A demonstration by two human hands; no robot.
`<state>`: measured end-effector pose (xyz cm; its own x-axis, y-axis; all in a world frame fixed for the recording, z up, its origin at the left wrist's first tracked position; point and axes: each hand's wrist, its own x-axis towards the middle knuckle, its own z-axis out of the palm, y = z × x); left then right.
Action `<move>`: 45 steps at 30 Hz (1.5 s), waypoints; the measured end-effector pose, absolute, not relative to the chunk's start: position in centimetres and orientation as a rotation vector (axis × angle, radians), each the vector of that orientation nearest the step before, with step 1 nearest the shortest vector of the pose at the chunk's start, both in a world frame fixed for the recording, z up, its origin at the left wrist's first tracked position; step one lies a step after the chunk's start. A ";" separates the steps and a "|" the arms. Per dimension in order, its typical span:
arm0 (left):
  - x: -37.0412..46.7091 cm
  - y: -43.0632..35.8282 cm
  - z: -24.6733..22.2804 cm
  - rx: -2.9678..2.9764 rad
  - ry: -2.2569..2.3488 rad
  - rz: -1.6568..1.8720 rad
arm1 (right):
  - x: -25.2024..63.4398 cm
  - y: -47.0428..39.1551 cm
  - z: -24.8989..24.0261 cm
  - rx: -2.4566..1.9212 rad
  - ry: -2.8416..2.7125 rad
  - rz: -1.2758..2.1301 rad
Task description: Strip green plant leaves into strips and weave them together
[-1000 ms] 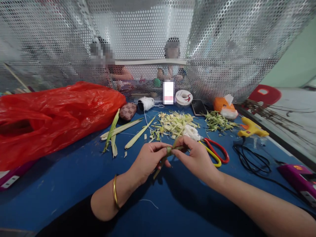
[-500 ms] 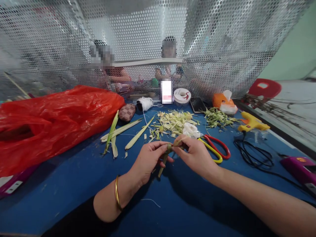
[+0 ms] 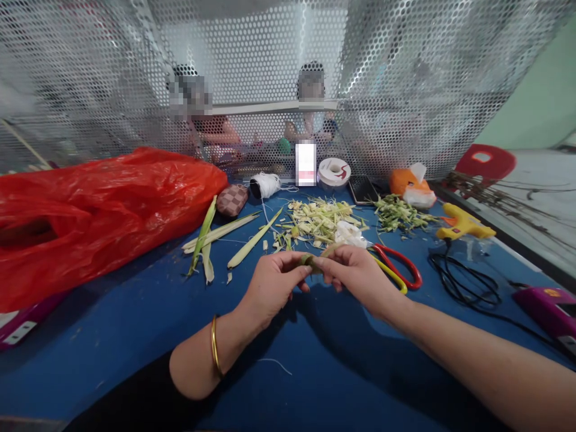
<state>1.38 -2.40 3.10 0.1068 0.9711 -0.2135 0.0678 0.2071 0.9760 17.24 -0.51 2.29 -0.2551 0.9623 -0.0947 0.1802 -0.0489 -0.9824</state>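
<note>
Both hands meet over the blue table [image 3: 252, 384], pinching a small rolled piece of green leaf strip [image 3: 308, 260] between them. My left hand [image 3: 275, 284], with a gold bangle at its wrist, grips the strip between thumb and fingers. From the other side, my right hand [image 3: 357, 273] pinches the same strip, and my fingers cover part of it. Just past my right hand lie scissors [image 3: 402, 267] with red and yellow handles, their blades hidden. Beyond my fingers is a heap of cut pale leaf pieces [image 3: 321, 219], with crumpled white tissue [image 3: 350, 234] at its near edge.
Long husk leaves [image 3: 254, 240] and a red plastic bag [image 3: 112, 216] lie left. White string [image 3: 266, 185], a ribbon spool [image 3: 333, 173] and a phone [image 3: 362, 189] stand farther back. Right are a yellow glue gun [image 3: 465, 222] and its black cable [image 3: 463, 279]. A perforated screen [image 3: 252, 66] closes the back.
The leaf strip's long tail, which hung below my left fingers, no longer shows there. My hands have tilted it and shifted slightly; the camera view moved a little too.
</note>
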 end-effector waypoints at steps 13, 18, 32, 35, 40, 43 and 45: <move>0.6 -1.8 3.1 1.096 1.245 1.029 | 19.1 -0.7 5.5 -0.897 -1.653 1.606; 0.8 -2.0 3.2 1.055 1.230 1.029 | 18.9 -0.4 4.2 -0.860 -1.796 1.381; 1.0 -2.2 3.2 1.073 1.189 1.031 | 18.4 -1.7 4.1 -0.910 -1.809 1.117; 1.0 -2.1 3.4 1.053 1.286 1.028 | 18.5 -1.3 4.3 -0.979 -1.753 1.075; 1.1 -2.0 3.4 1.044 1.337 1.064 | 18.6 -0.9 4.9 -0.970 -1.828 1.065; 1.0 -1.9 3.0 1.069 1.355 1.102 | 18.6 -0.8 4.9 -1.007 -1.841 1.070; 0.9 -1.8 2.7 1.088 1.358 1.125 | 18.6 -0.7 5.0 -1.031 -1.841 1.072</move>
<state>0.88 -1.82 2.74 -0.0727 0.9856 -0.1526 0.0336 0.1553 0.9873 18.65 -0.75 4.96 -0.3890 0.8980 0.2056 0.2640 0.3224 -0.9090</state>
